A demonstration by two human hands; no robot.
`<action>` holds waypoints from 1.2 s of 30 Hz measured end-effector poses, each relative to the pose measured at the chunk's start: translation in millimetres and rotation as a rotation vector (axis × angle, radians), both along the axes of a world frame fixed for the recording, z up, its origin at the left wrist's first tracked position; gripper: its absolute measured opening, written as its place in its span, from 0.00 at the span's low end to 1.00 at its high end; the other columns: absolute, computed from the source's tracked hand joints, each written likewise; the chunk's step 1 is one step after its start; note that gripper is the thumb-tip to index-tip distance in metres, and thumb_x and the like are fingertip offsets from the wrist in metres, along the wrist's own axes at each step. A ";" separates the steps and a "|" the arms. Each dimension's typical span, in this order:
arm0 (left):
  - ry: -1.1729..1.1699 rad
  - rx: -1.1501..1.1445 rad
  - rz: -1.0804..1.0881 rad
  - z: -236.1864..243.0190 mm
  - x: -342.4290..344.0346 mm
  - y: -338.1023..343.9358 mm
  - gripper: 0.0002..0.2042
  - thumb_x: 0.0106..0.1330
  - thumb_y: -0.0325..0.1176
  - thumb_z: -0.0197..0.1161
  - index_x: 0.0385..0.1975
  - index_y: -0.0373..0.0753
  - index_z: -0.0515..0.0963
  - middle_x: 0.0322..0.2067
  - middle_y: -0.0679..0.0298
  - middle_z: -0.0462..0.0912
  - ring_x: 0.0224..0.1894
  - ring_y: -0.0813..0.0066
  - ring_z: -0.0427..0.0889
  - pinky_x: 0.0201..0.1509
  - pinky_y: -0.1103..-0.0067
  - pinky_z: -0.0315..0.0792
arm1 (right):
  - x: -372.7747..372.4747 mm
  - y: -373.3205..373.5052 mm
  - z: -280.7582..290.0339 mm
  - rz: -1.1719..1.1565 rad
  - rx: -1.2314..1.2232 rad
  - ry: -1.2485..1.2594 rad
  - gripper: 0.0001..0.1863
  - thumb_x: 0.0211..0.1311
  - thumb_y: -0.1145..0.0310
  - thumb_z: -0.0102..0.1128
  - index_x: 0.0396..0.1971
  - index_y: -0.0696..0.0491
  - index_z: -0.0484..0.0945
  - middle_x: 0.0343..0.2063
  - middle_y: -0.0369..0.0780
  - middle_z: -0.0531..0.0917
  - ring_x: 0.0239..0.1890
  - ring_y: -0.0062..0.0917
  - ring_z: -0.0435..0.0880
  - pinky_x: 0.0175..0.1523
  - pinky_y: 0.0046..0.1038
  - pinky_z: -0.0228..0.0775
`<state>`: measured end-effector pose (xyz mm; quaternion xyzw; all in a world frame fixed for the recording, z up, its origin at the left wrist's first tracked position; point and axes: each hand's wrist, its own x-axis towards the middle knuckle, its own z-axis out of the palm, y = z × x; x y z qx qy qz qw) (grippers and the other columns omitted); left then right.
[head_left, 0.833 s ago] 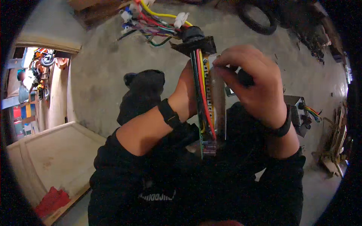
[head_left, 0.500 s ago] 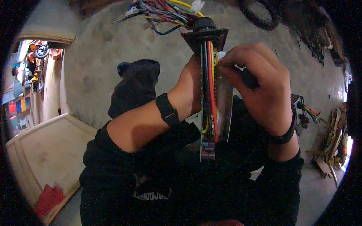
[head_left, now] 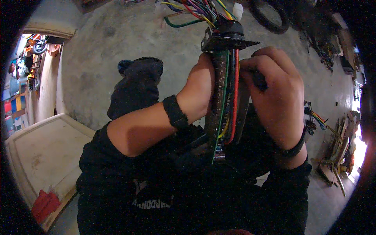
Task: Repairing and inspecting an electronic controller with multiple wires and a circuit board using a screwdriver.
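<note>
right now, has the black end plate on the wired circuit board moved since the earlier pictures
Yes, the black end plate has shifted right in view, closer to the black tire.

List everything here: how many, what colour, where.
circuit board: one, dark, between the hands
long wires: several, multicoloured, along the board
end plate: one, black, atop the board
loose wires: many, multicoloured, above the plate
connector: one, white, top
tyre: one, black, upper right
distant wires: several, multicoloured, right
wood scraps: several, brown, far right
motorcycle: at least one, orange, upper left
panel: one, pale, lower left
cloth: one, red, on the panel
floor: one, grey, throughout
sleeves: two, black, lower centre
wristbands: two, black, one per wrist
left hand: one, bare, board's left side
right hand: one, bare, board's right side
</note>
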<state>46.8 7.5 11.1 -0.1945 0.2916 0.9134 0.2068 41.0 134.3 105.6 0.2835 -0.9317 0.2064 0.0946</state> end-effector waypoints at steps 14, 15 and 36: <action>-0.015 0.039 -0.052 0.7 2.1 -4.3 0.22 0.73 0.49 0.35 0.37 0.43 0.77 0.27 0.62 0.80 0.29 0.69 0.80 0.34 0.72 0.76 | 4.2 -2.4 -3.0 0.012 0.082 0.032 0.10 0.39 0.81 0.62 0.26 0.57 0.76 0.28 0.41 0.76 0.34 0.39 0.75 0.38 0.35 0.69; -0.017 0.035 -0.054 -0.9 2.3 -4.4 0.22 0.73 0.49 0.35 0.37 0.43 0.77 0.27 0.62 0.80 0.29 0.69 0.80 0.34 0.72 0.76 | 4.8 -3.5 -3.3 0.010 0.078 0.030 0.10 0.39 0.81 0.62 0.26 0.57 0.76 0.28 0.41 0.76 0.34 0.39 0.75 0.38 0.35 0.69; -0.017 0.009 -0.065 -10.6 3.2 -7.5 0.21 0.74 0.49 0.36 0.32 0.45 0.76 0.25 0.64 0.79 0.26 0.72 0.78 0.30 0.74 0.75 | 1.6 -1.3 -8.0 0.102 -0.005 -0.028 0.13 0.37 0.82 0.64 0.29 0.56 0.78 0.30 0.41 0.76 0.35 0.38 0.75 0.40 0.34 0.69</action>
